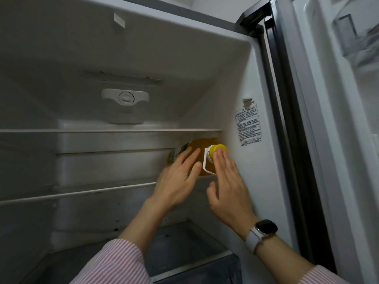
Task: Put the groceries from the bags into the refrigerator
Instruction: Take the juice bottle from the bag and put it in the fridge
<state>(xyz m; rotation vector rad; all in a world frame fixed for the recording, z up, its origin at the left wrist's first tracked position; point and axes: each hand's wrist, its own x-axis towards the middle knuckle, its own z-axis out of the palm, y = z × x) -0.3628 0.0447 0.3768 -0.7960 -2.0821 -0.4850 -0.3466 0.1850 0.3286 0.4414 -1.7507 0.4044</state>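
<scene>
1. Since the bottle (194,155) lies on its side on the middle shelf (102,191) of the refrigerator (235,89), hard against the right inner wall with its yellow cap (220,149) facing outward, it will likely roll if nudged sideways.
2. It is a large clear plastic bottle filled with amber liquid, probably cooking oil, so I judge it heavy, with a smooth and possibly slippery body that gives a little under pressure.
3. Its white carry handle (207,162), hinged at the neck, looks like the surest place to take hold; failing that, the neck just behind the cap.
4. Her left hand (176,181) is flat with straight fingers laid on the bottle's shoulder, holding nothing.
5. Her right hand (227,181) is likewise spread, fingertips touching the cap as if pushing it inward; a smartwatch (265,227) sits on that wrist.
6. A green label on the bottle is mostly hidden by the left hand and unreadable.
7. A printed sticker (248,125) on the wall carries small text, too fine to read.
</scene>
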